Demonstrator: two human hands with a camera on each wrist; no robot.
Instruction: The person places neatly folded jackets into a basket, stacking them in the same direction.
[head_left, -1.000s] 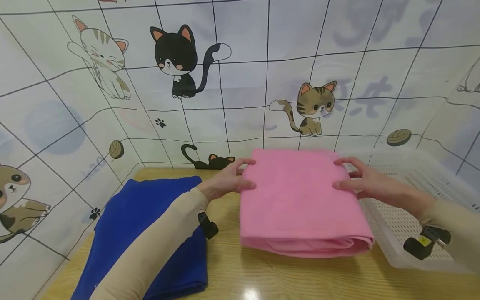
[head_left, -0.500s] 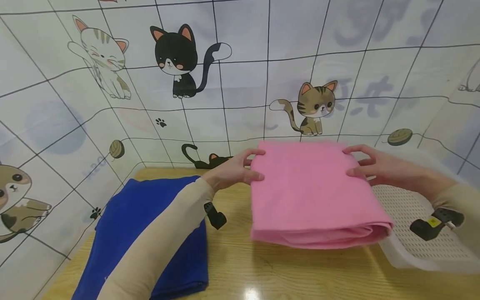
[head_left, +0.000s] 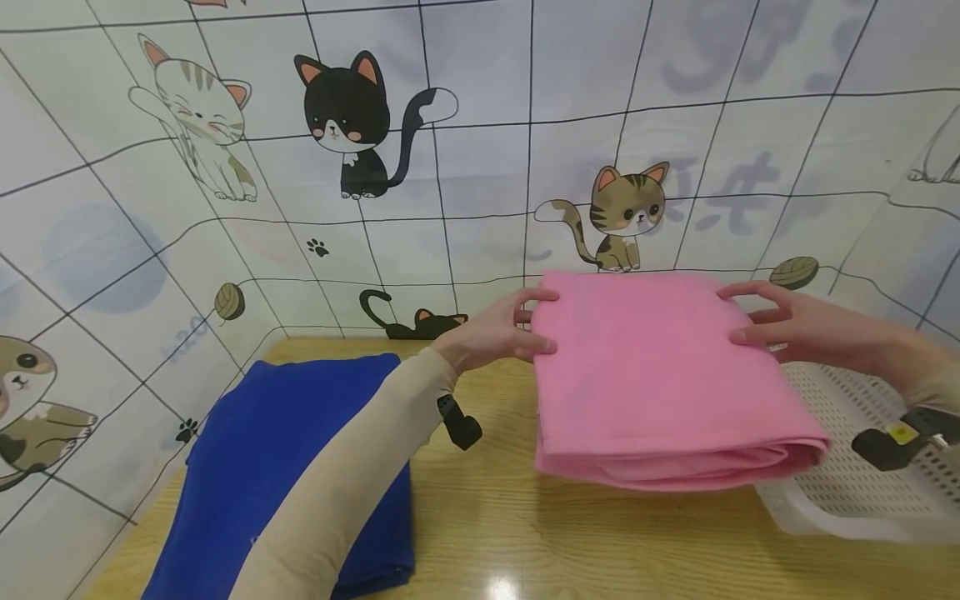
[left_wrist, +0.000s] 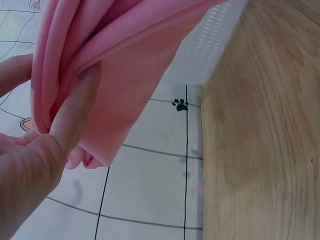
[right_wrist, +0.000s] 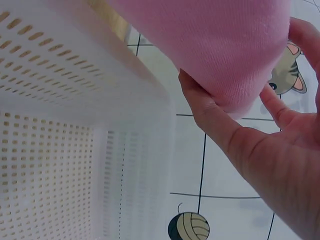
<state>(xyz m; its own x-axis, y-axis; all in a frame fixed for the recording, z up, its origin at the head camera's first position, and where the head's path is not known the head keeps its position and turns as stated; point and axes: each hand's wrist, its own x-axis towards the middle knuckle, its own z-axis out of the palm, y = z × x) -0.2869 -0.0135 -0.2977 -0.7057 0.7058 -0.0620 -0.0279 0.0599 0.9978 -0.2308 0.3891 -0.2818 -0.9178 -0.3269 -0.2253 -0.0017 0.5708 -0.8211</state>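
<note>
A thick, folded pink cloth (head_left: 660, 358) is held up off the wooden table between both hands. On its left side my left hand (head_left: 491, 333) grips the edge, and in the left wrist view the thumb (left_wrist: 75, 110) is pressed into the layered folds. My right hand (head_left: 802, 325) grips the opposite side. The right wrist view shows that hand's thumb (right_wrist: 205, 100) under a rounded corner, with fingers on the far side. The cloth's right front corner overlaps the edge of a white perforated plastic basket (head_left: 825, 521) in the head view.
On the left of the wooden table (head_left: 480, 525) lies a folded blue cloth (head_left: 262, 433), partly covered by my left forearm. The basket stands at the right. Behind, a wall covering (head_left: 487, 183) printed with cartoon cats rises from the table's back edge.
Both hands have lifted the pink cloth and carried it to the right, toward the basket. The blue cloth and the basket have stayed in place.
</note>
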